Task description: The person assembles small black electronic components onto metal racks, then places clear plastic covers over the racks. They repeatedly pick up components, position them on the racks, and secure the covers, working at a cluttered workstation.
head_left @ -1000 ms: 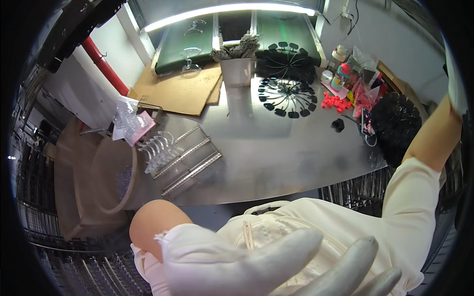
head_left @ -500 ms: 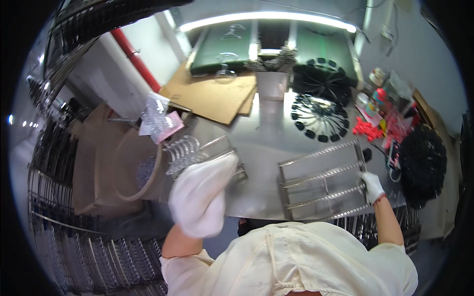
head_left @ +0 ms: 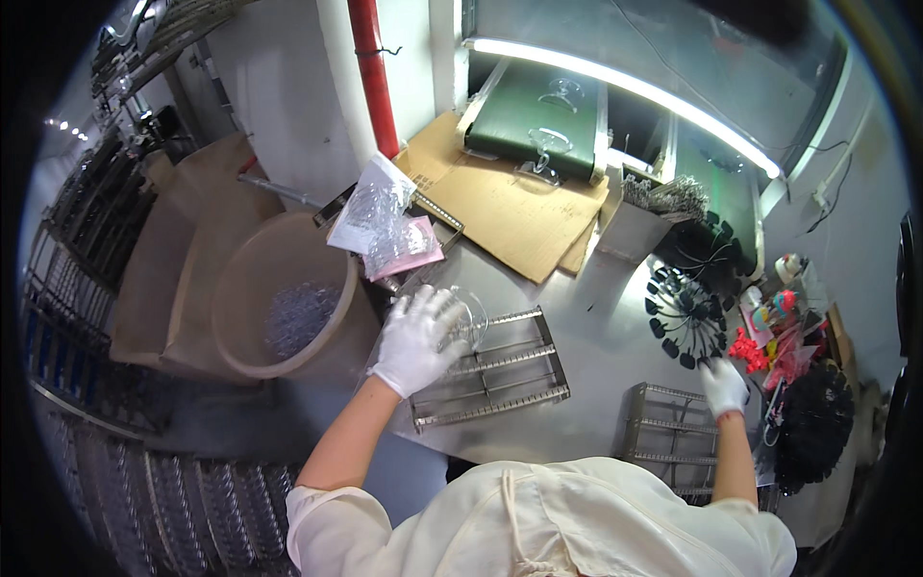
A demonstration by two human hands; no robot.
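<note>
Over the metal rack on the steel counter, my left hand has come down, now grasping a clear glass dish; my right hand rests open on a second rack.

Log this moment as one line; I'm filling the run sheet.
left hand: on clear glass piece over metal rack | right hand: at second rack, by black fan | tub: left

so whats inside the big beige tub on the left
The beige tub holds a heap of small clear, glinting pieces at its bottom. Its near wall hides part of the floor, and the pieces are too small to identify.
</note>
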